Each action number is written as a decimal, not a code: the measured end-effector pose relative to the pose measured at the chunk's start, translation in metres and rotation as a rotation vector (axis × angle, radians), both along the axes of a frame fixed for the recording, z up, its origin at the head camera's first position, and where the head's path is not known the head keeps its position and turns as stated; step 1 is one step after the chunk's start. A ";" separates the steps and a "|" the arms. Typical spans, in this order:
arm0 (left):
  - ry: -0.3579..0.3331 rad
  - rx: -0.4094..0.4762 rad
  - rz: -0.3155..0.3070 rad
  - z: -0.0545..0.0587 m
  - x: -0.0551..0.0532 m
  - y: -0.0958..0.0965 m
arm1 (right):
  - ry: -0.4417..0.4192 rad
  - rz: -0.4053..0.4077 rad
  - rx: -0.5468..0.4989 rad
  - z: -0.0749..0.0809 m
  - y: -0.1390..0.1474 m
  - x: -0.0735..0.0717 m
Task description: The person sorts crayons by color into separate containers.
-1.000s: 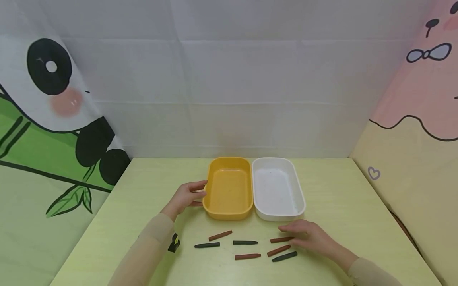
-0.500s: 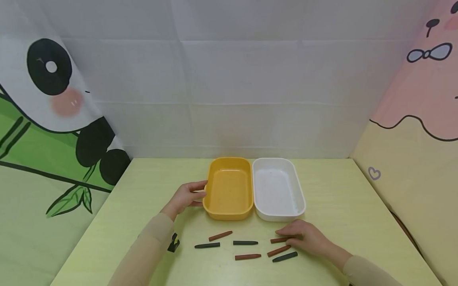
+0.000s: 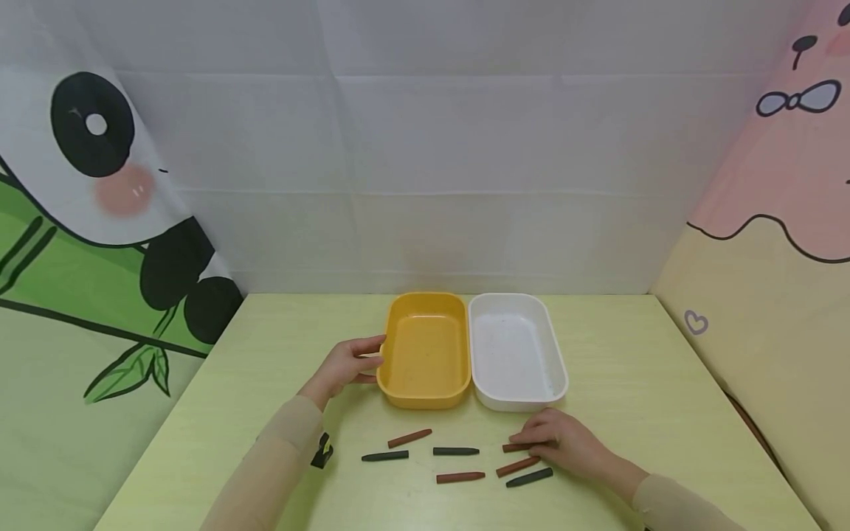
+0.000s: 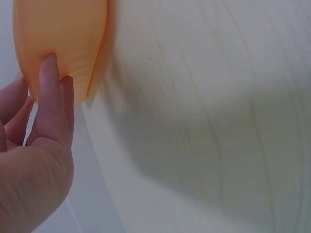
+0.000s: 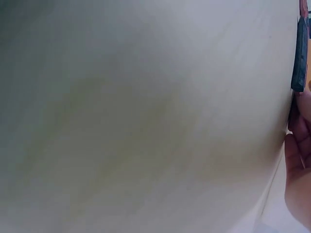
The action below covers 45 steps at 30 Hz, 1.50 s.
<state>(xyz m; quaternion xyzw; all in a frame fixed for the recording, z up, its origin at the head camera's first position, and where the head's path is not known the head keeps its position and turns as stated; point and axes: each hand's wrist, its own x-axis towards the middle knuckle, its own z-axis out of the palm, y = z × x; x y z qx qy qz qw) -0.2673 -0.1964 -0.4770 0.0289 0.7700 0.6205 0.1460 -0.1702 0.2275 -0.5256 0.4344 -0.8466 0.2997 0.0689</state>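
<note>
My left hand (image 3: 341,369) rests its nearly straight fingertips against the outer left wall of a yellow-orange tray (image 3: 425,398); the left wrist view shows the fingers (image 4: 48,82) on that wall (image 4: 63,29). At the right, my right hand (image 3: 567,442) pinches a reddish-brown crayon (image 3: 516,448) between thumb and fingers, low at the table; its right end is hidden by them. Just below lie another reddish-brown crayon (image 3: 518,466) and a dark crayon (image 3: 529,478). In the right wrist view the hand (image 5: 299,155) shows only at the right edge, beside a dark crayon (image 5: 299,58).
A white tray (image 3: 518,404) stands right beside the yellow-orange one. More crayons lie in front: two dark ones (image 3: 385,456) and two reddish-brown ones (image 3: 461,478). Printed cloth walls (image 3: 425,184) enclose the pale table (image 3: 299,317) at the back and sides.
My right hand has shifted slightly left, and its fingers have closed in on the reddish-brown crayon. The left hand, trays and other crayons stay put.
</note>
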 end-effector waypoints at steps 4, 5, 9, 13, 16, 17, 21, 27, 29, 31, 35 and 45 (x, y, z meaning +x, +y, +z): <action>0.009 0.001 -0.007 -0.002 -0.001 0.000 | 0.009 0.000 -0.014 0.000 -0.001 0.000; 0.012 0.000 -0.008 -0.002 -0.001 0.000 | 0.012 0.001 -0.021 0.001 -0.001 0.001; 0.010 -0.002 -0.008 -0.003 -0.002 0.001 | 0.040 -0.004 -0.043 0.001 -0.001 0.002; 0.002 -0.009 -0.003 -0.004 -0.003 0.001 | 0.086 -0.016 -0.070 0.004 0.000 0.002; 0.000 -0.011 0.006 -0.005 -0.003 0.001 | 0.095 -0.016 -0.097 0.007 0.001 0.002; -0.001 -0.012 0.008 -0.006 -0.003 0.000 | 0.095 -0.014 -0.108 0.009 0.002 0.003; 0.000 -0.017 0.010 -0.006 -0.004 0.000 | 0.108 0.005 -0.146 0.014 0.001 0.003; 0.001 -0.013 0.006 -0.006 -0.003 -0.001 | 0.161 0.052 -0.203 0.023 -0.003 -0.001; 0.001 -0.010 0.002 -0.007 -0.003 -0.001 | 0.166 0.049 -0.212 0.026 -0.005 -0.003; 0.001 -0.007 0.002 -0.007 -0.003 -0.001 | 0.157 0.036 -0.216 0.029 -0.007 -0.004; 0.003 -0.005 0.003 -0.005 0.000 0.000 | 0.139 -0.005 -0.217 0.035 -0.012 -0.006; 0.011 -0.035 0.020 0.003 0.002 0.001 | 0.113 -0.048 -0.259 0.049 -0.030 -0.018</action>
